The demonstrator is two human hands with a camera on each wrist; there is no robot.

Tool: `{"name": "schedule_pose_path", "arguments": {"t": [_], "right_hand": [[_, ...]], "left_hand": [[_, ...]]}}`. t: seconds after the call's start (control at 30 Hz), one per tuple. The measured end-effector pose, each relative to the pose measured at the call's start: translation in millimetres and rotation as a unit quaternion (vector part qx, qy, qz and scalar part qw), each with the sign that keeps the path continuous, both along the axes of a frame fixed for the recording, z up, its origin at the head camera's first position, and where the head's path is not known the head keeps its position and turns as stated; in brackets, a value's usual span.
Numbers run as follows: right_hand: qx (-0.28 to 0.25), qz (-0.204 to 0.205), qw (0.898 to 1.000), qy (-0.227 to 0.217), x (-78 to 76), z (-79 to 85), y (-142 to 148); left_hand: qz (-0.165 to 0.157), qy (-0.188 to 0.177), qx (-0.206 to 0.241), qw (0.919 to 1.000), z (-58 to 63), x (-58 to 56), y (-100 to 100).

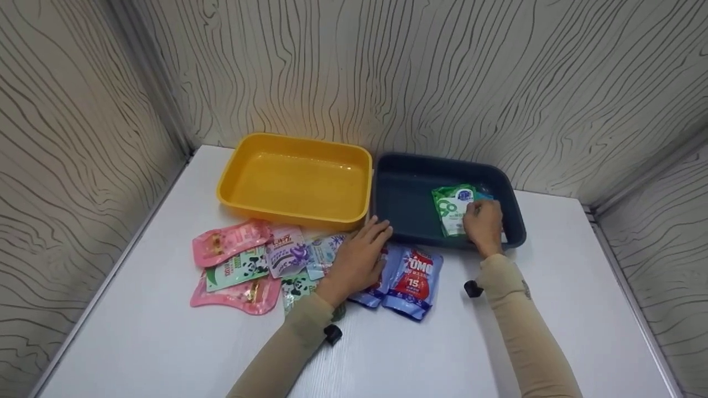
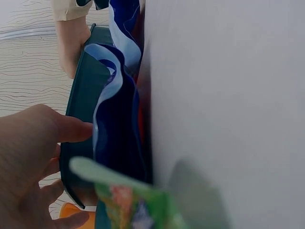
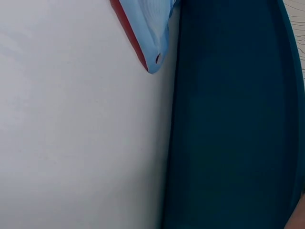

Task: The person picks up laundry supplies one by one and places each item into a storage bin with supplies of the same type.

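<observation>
My right hand (image 1: 484, 224) is inside the dark blue tray (image 1: 409, 235), its fingers curled at the right edge of a green and white packet (image 1: 452, 210) and pinching it. A bit of light blue packaging (image 1: 484, 196) shows behind that packet. The left hand (image 1: 359, 260) lies over the blue and red detergent pouches, fingers stretched toward the trays. In the left wrist view the thumb of the left hand (image 2: 28, 157) meets the edge of a blue pouch (image 2: 116, 129). One OMO pouch (image 1: 414, 282) lies just right of the left hand; another is partly covered by it.
The yellow tray (image 1: 298, 190) stands left of the blue one. In front of it lie pink pouches (image 1: 232, 242), panda packets (image 1: 239, 270), a purple-printed pouch (image 1: 287, 251) and a light blue packet (image 1: 325, 251). Patterned walls (image 1: 343, 72) enclose the white table (image 1: 155, 348).
</observation>
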State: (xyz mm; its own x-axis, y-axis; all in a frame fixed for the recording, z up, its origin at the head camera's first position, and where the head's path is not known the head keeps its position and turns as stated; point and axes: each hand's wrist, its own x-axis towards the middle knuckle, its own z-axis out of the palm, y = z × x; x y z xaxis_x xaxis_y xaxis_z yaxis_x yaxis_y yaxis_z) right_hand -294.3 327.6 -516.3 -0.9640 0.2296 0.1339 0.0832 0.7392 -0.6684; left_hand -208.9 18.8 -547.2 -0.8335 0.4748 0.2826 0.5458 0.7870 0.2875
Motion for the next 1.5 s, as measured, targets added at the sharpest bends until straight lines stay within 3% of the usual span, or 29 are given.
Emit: {"name": "schedule_pose_path", "arguments": {"t": [0.43, 0.8, 0.93, 1.07, 1.3, 1.5], "right_hand": [[-0.03, 0.006, 0.999, 0.044, 12.4, 6.3, -2], [-0.028, 0.073, 0.985, 0.156, 60.7, 0.8, -19], [-0.036, 0.089, 0.981, 0.17, 81.8, 0.2, -28], [-0.043, 0.104, 0.984, 0.136, 100.4, -2.5, -37], [-0.014, 0.12, 0.993, 0.003, 112.3, -10.5, -46], [0.0, 0.134, 0.983, -0.126, 118.5, -12.3, -48]], "left_hand": [[0.0, 0.017, -0.018, 0.9997, 1.9, -3.9, 2], [0.001, -0.01, -0.013, 0.9999, -1.1, -2.7, 1], [0.0, -0.01, -0.009, 0.9999, -0.9, -3.1, 1], [0.001, -0.016, -0.003, 0.9999, 0.5, -2.6, -1], [0.001, 0.017, -0.007, 0.9998, 0.3, -1.9, -1], [-0.008, 0.022, -0.002, 0.9997, -1.3, -0.6, -1]]}}
